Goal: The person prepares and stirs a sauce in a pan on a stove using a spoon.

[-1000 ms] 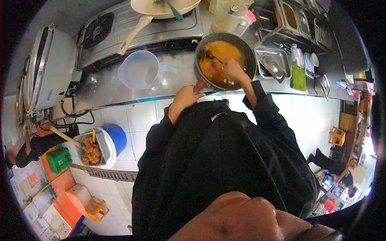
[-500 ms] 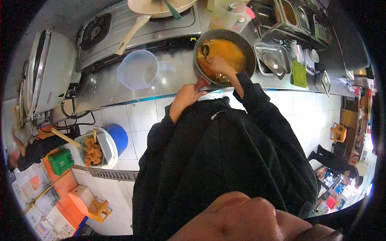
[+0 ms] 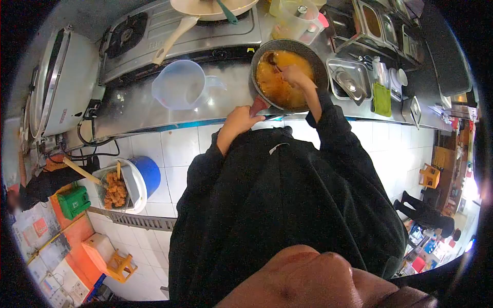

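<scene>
A dark speckled pan [image 3: 321, 77] stands on the steel counter, holding orange liquid [image 3: 277, 87]. My left hand [image 3: 239, 123] is wrapped round its reddish-brown handle [image 3: 260, 106], at the counter's front edge. Over the liquid, my right hand [image 3: 295, 76] is closed on a cooking spoon [image 3: 271, 58]. The spoon's dark rounded head dips into the liquid near the pan's far left side; most of its handle is hidden by my fingers. Left of the pan is a translucent measuring jug [image 3: 179, 84] with its handle pointing right.
Behind the jug is a gas stove [image 3: 197, 38] bearing a cream pan [image 3: 210, 6]. Right of my pan sit a steel tray [image 3: 336, 64] and a green cloth [image 3: 381, 99]. A plastic pitcher [image 3: 291, 20] stands behind. Fried pieces [image 3: 115, 190] fill a basket at lower left. Other people are at both sides.
My right hand has moved slightly right and away from me, carrying the spoon's head toward the pan's far side. My left hand keeps its grip on the handle. The whole view has shifted slightly.
</scene>
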